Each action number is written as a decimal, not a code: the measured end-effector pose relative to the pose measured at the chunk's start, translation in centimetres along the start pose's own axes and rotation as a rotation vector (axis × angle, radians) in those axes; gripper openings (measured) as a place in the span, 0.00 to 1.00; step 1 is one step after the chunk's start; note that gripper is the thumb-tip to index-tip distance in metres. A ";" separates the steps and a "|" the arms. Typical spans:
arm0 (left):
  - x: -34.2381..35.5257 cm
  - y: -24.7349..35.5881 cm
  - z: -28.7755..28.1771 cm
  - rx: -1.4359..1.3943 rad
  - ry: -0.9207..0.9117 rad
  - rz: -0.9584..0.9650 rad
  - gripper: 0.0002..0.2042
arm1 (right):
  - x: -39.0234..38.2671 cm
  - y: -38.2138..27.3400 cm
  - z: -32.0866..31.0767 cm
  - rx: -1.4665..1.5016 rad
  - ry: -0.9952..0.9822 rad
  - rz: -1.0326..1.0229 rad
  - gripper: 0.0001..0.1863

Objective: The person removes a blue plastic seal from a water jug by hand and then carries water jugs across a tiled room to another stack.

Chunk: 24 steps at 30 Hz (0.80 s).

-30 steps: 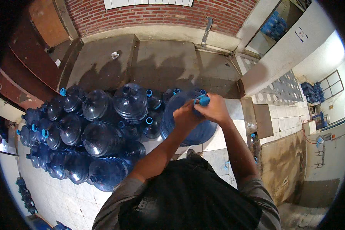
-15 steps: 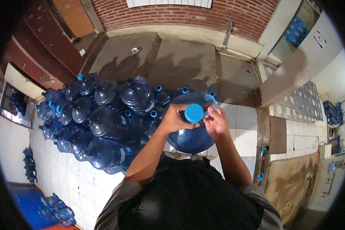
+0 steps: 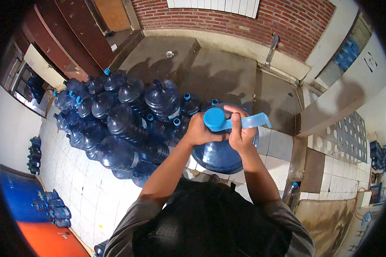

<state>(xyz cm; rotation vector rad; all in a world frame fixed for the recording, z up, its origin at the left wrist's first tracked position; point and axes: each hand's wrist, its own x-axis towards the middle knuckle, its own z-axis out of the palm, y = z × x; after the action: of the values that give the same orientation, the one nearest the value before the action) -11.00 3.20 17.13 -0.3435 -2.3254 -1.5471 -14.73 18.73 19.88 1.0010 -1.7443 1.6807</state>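
A big blue water jug (image 3: 216, 156) stands upright right in front of me, with a round blue cap (image 3: 214, 119) over its neck. My left hand (image 3: 198, 130) curls around the neck just under the cap, its thumb and fingers closing in from the left. Against the cap's right side, my right hand (image 3: 243, 135) grips a pale blue plastic strip (image 3: 256, 121). This strip runs from the cap's edge between my thumb and fingers, and its bent free end points right. The neck itself is hidden by my hands and the cap.
Several empty blue jugs (image 3: 120, 152) crowd the tiled floor to my left, some upright, some lying. Behind stands a low concrete step (image 3: 227, 62) before a brick wall (image 3: 244, 23). At the right are a white pillar (image 3: 343, 96) and a stained low wall (image 3: 328, 218).
The pale blue strip, curled upward before, now stretches out to the right. My right hand has closed in on the cap. The whole view has shifted, so the surroundings sit further right.
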 end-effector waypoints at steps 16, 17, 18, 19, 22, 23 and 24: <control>-5.5 -3.6 2.1 0.111 0.222 -0.017 0.17 | -3.1 -4.0 4.6 0.961 0.492 0.641 0.25; -5.9 -4.0 2.2 0.137 0.236 0.002 0.17 | -3.4 -4.4 4.7 0.966 0.507 0.657 0.25; -6.3 -4.4 2.1 0.162 0.250 0.022 0.18 | -3.6 -4.8 4.8 0.972 0.523 0.672 0.25; -6.5 -4.7 1.9 0.167 0.224 0.036 0.19 | -4.2 -5.0 5.1 0.952 0.576 0.662 0.24; -5.7 -4.6 1.3 0.217 0.207 0.049 0.23 | -5.4 -5.6 6.1 0.862 0.723 0.596 0.24; -5.8 -5.2 1.5 0.243 0.207 0.019 0.23 | -6.0 -5.6 7.2 0.793 0.799 0.562 0.24; -6.3 -5.7 1.6 0.271 0.201 -0.022 0.24 | -6.6 -6.2 8.6 0.722 0.879 0.538 0.24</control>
<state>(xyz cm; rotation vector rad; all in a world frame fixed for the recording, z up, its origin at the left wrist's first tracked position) -7.59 2.34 9.27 -0.0913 -2.3435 -1.1920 -4.77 11.50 17.56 -0.0873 -0.8363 2.6242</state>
